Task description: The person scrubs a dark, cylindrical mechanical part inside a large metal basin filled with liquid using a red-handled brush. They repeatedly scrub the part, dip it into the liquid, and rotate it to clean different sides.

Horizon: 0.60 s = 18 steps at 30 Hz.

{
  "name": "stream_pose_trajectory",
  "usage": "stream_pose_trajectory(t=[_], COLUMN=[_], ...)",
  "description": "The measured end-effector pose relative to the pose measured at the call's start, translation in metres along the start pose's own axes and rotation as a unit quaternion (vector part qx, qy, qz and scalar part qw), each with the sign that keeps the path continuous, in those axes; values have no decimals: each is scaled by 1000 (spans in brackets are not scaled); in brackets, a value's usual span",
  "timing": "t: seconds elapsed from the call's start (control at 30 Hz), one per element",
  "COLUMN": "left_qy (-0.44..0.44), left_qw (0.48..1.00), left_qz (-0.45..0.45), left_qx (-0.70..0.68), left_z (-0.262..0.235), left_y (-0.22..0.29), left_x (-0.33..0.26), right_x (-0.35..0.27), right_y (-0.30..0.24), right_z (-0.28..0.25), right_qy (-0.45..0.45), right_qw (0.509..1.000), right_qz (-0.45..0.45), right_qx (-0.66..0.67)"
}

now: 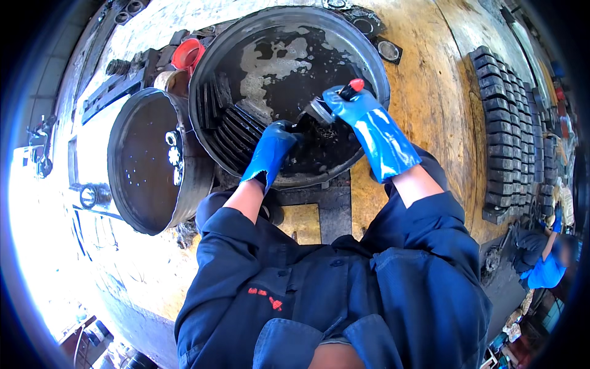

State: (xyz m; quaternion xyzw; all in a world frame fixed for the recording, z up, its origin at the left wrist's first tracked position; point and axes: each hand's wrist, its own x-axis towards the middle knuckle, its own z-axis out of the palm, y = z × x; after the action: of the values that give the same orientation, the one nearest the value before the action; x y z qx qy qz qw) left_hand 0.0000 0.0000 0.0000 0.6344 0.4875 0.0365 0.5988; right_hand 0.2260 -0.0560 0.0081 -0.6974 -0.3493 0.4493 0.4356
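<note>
A: Right hand (353,104), blue rubber glove, grip closed around a brush (332,104) with a red-tipped handle; bristle end down, just over the dark liquid.

B: Left?

A: Left hand (273,147), same glove type, down in the wash basin (215,55), fingers curled onto a small dark part (319,130) right beneath the brush head. Cannot tell how firmly held; part half hidden by glove and grime.

B: Basin contents?

A: Round black basin, shallow dark oily liquid with pale patches showing on the bottom. Row of ribbed dark parts (236,132) stacked on edge at the left inside wall, touching the left glove's side.

B: Around it?

A: Second round tub (144,163) just left of the basin, tilted, dark liquid, a few small light gear-like pieces (174,154) near its right wall. Red cup-shaped item (187,54) behind, between the two rims. All on a worn yellowish table (430,92). Long rows of dark blocky parts (510,135) laid out at far right, well apart from the basin.

B: Anyone else?

A: Another person in blue (544,264) at lower right edge, crouched, well away. Own dark blue coverall sleeves rolled above the gloves.
</note>
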Motion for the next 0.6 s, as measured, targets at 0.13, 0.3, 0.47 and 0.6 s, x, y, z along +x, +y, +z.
stream_pose_trajectory(t=[0.13, 0.3, 0.47, 0.6], left_qy=[-5, 8, 45, 134], left_qw=[991, 992, 939, 944], left_qz=[108, -20, 37, 32], left_qx=[-78, -121, -339, -299], left_z=[-24, -29, -41, -61], left_y=[-15, 32, 51, 36], left_x=[10, -21, -27, -13], right_x=[-2, 12, 36, 21], right_y=[-22, -12, 14, 0], right_z=[25, 21, -8, 9], right_qy=[-72, -1, 140, 123], right_qw=[984, 992, 966, 990], right_qz=[-76, -100, 27, -2], right_qx=[146, -72, -214, 61])
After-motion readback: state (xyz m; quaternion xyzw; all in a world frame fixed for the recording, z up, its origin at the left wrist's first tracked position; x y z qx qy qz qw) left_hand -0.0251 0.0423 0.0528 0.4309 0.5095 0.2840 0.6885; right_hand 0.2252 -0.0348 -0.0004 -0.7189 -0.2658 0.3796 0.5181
